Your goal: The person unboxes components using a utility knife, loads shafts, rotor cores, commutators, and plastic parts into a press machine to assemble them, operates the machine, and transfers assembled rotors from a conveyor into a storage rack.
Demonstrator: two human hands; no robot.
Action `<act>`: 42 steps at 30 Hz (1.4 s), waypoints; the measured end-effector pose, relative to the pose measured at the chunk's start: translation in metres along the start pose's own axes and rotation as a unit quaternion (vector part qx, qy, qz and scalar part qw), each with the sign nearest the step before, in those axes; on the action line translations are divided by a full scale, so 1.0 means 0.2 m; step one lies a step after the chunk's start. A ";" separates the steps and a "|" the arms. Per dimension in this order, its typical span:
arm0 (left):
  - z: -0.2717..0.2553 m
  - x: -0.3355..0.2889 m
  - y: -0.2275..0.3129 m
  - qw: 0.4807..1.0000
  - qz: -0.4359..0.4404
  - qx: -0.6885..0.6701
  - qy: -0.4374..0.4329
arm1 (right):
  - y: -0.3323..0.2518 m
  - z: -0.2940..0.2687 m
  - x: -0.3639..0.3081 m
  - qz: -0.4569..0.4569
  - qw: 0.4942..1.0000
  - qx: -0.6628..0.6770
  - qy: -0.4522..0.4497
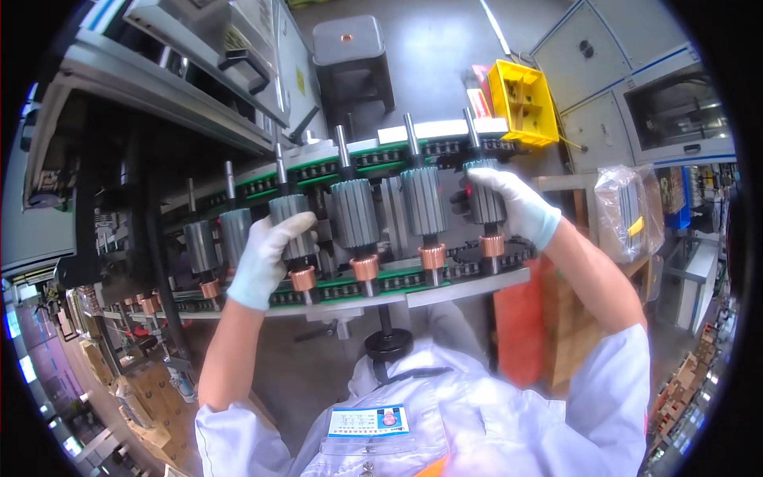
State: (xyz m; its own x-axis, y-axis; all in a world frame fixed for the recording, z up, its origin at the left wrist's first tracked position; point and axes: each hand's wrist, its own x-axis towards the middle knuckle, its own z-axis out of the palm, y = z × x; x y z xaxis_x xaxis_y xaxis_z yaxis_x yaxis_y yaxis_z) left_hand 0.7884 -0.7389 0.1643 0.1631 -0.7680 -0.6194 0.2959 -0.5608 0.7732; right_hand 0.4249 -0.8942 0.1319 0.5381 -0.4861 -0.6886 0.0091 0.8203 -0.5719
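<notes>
Several motor armatures, each with a slotted grey core, a steel shaft and a copper commutator, lie in a row across a chain conveyor (pixel 389 280). My left hand (pixel 274 250), in a white glove, is wrapped round the core of one armature (pixel 288 208) left of the middle. At the right end of the row my gloved right hand (pixel 517 203) grips another armature (pixel 486 199) by its core, thumb on top. Between my hands two armatures, a left one (pixel 354 213) and a right one (pixel 422 199), rest untouched. The fingers under both held cores are partly hidden.
Beyond the conveyor stand a grey stool (pixel 347 41) and a yellow bin (pixel 524 99). To the right, a plastic-wrapped bundle (pixel 628 211) sits near a wooden stand and a red panel (pixel 518 326). A machine frame (pixel 159 95) borders the far left; a black round knob (pixel 389 345) is near my body.
</notes>
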 end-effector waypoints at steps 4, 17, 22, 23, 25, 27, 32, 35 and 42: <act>0.03 -0.03 0.00 0.988 -0.022 -0.142 -0.052 | -0.02 0.11 -0.03 -0.001 0.997 0.068 -0.028; 0.38 -0.06 0.12 0.995 0.003 -0.014 -0.094 | -0.04 0.47 -0.07 -0.084 0.989 -0.103 -0.062; 0.51 -0.28 0.07 0.997 0.070 0.022 -0.013 | -0.05 0.59 -0.22 -0.179 0.946 -0.259 -0.080; 0.53 -0.34 0.06 0.995 0.085 0.048 0.011 | -0.04 0.61 -0.24 -0.190 0.946 -0.243 -0.105; 0.60 -0.48 0.05 0.992 0.115 -0.013 0.043 | -0.03 0.61 -0.29 -0.189 0.926 -0.294 -0.142; 0.65 -0.62 -0.01 0.988 0.125 -0.056 0.070 | -0.01 0.65 -0.36 -0.182 0.922 -0.280 -0.194; 0.82 -1.03 -0.22 0.958 0.218 -0.085 0.166 | 0.08 0.64 -0.55 -0.135 0.884 -0.274 -0.355; 0.89 -1.31 -0.44 0.944 0.261 -0.051 0.197 | 0.14 0.62 -0.68 -0.072 0.840 -0.314 -0.438; 1.11 -1.83 -0.98 0.866 0.383 -0.139 0.290 | 0.46 0.68 -0.82 0.119 0.731 -0.271 -0.615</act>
State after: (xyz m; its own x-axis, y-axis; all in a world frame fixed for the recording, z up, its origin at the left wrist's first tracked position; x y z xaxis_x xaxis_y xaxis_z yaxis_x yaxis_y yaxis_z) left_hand 0.4612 -0.4167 0.2697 0.8330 -0.5523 0.0336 0.0951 0.2027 0.9746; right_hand 0.4530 -0.6988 0.2533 0.8237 0.5632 -0.0667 -0.3641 0.4350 -0.8235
